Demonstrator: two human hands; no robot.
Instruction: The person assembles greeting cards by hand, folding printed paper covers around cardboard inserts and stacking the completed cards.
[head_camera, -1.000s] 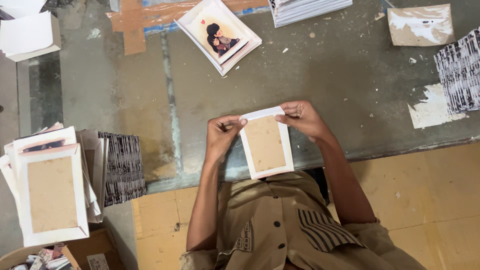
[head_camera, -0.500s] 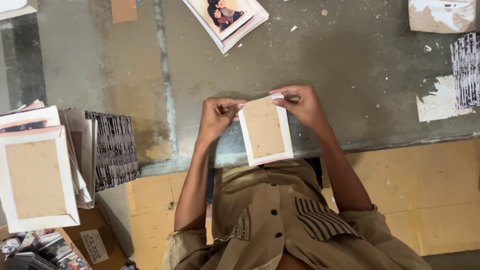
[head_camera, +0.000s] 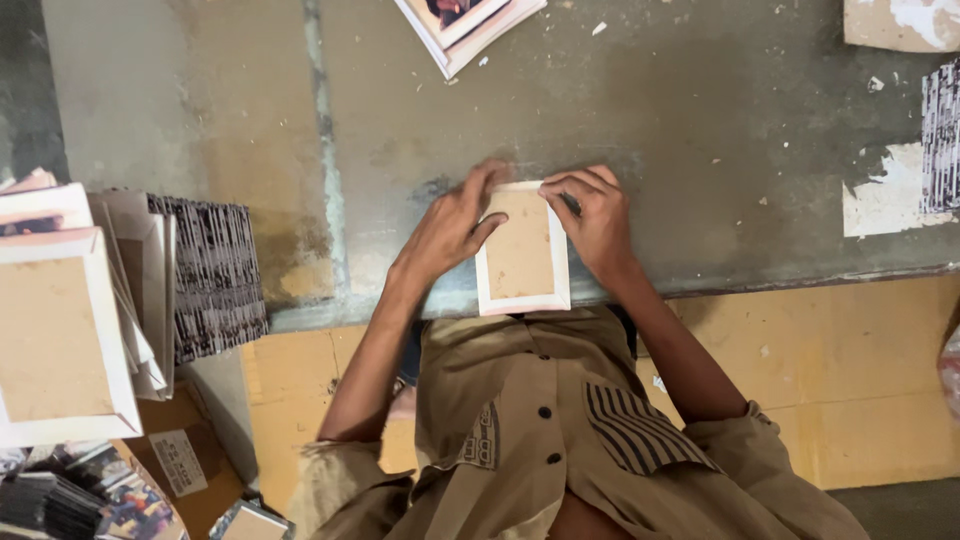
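Card (head_camera: 521, 255) flat on table (head_camera: 700, 120); both hands press its top edge.

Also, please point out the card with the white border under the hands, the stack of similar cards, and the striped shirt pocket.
white-bordered card (head_camera: 522, 255), head view, on its brown centre.
stack of cards (head_camera: 55, 335), head view, on the top card's brown face.
striped pocket (head_camera: 632, 425), head view, on its middle.

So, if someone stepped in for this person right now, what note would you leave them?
Left hand: flat, fingers on the card's top left.
Right hand: fingers bent on its top right corner; grip unclear.
Card: brown face up, white border, at the bench's near edge.
Done: a stack of like cards lies far left.
Left: probably pressing the top border, since both hands work there.
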